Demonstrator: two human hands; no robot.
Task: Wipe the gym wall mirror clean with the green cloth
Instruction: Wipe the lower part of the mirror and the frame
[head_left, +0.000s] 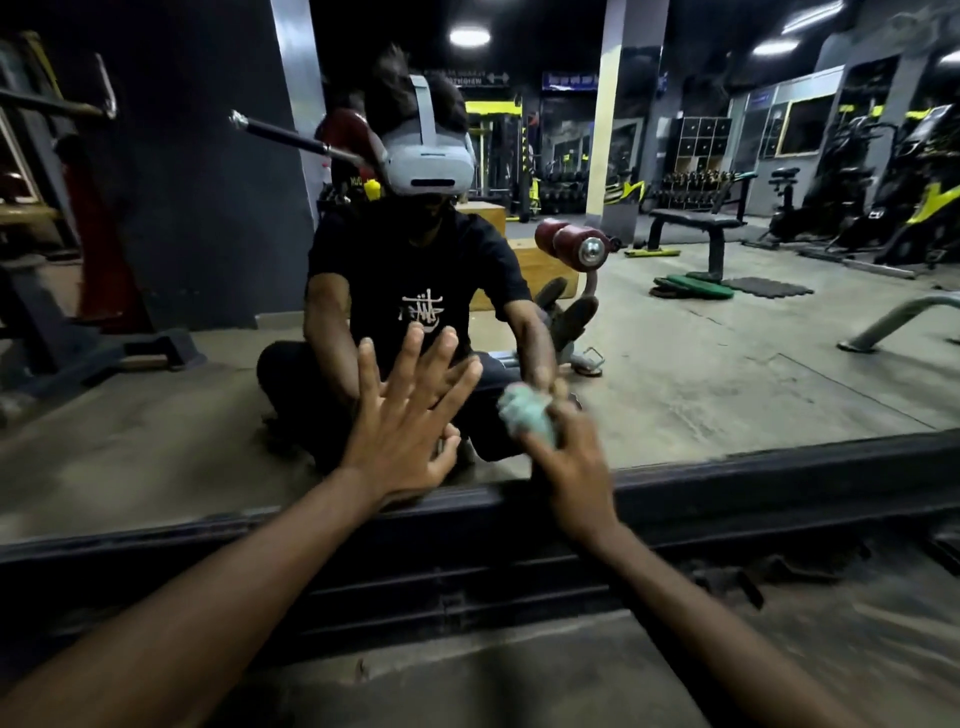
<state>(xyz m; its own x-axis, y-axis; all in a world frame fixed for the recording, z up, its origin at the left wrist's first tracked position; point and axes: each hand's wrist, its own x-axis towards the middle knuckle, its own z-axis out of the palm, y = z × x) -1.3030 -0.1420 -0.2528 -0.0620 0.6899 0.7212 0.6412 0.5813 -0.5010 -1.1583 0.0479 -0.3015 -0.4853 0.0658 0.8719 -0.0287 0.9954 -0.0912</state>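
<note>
The wall mirror (727, 364) fills the upper view and reflects me sitting on the floor in front of it. My left hand (410, 415) is spread flat, fingers apart, against the glass low down. Just to its right, my right hand (571, 467) holds a bunched pale green cloth (527, 413) and presses it on the glass close to the lower edge. The cloth looks blurred.
A dark metal frame (779, 478) runs along the mirror's bottom edge, with a dusty ledge and floor (519, 675) below it. The reflection shows gym benches, dumbbell racks, exercise bikes and a padded roller machine behind me.
</note>
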